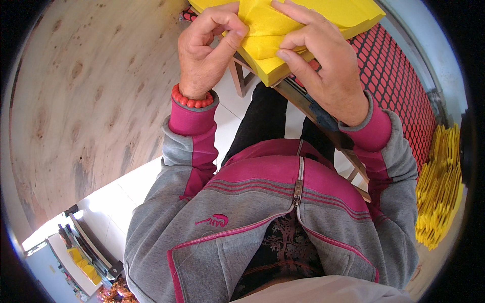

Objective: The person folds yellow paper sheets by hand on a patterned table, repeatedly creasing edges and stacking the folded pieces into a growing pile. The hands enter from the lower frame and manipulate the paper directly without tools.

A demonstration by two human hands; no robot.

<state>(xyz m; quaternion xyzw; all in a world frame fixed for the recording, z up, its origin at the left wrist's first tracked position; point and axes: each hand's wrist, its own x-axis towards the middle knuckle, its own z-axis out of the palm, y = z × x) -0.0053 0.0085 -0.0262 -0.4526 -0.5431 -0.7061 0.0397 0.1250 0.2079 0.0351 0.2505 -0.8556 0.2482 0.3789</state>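
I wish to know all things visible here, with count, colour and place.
Thin folded sheet: 1, yellow, top centre.
Thick flat stack: 1, yellow, under sheet.
Hexagon-patterned covering: 1, red and black, right.
Wooden frame: 1, brown, under stack.
Large wood-grain board: 1, pale, left.
Thin folded pieces: many, yellow, right edge.
Tiled floor: 1, white, below.
Small pieces: several, yellow, lower left.
Shiny heap: 1, orange, bottom left.
Wall: 1, pale blue, upper right.
Beaded bracelet: 1, red, left wrist.
Zipped jacket: 1, grey and magenta, centre.
Patterned shirt: 1, black, inside jacket.
Trousers: 1 pair, black, on legs.
Left grip: 1, bare hand, sheet's left.
Right grip: 1, bare hand, sheet's right.
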